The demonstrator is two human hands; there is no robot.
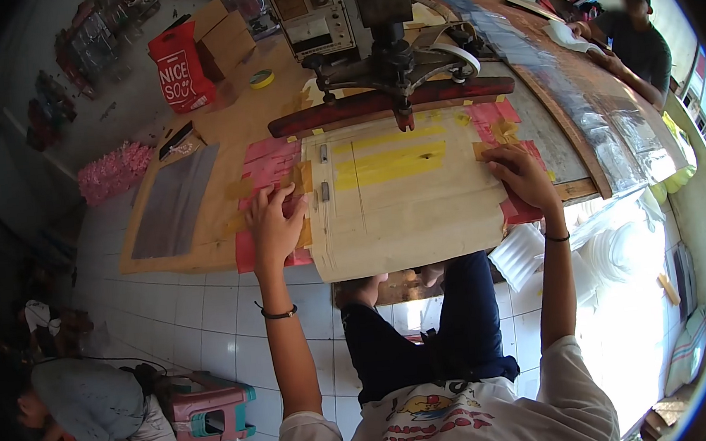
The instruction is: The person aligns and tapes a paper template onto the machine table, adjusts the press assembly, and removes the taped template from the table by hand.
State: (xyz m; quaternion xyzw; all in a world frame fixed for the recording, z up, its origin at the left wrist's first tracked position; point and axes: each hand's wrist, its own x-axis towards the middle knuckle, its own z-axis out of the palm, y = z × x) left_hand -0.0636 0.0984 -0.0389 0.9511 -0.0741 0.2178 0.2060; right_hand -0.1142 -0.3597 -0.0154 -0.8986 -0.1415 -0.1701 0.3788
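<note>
A cream sheet [420, 223] with yellow tape strips [390, 164] lies on the worktable under a press head [394, 60]. My left hand [274, 222] rests at the sheet's left side, over red and tan tape, fingers apart. On the opposite side, my right hand [524, 175] touches the taped edge with its fingers bent; what lies beneath its fingertips is hidden. Two small metal pieces [325, 191] sit along the sheet's left edge. Just above the sheet's far end runs the press's dark red curved bar [394, 104].
A control box [312, 16] stands behind the press. To the left are a red bag [181, 68], a tape roll [261, 79] and a grey sheet [176, 203]. One person [641, 40] sits at the right; another [102, 406] bends near a stool [215, 414].
</note>
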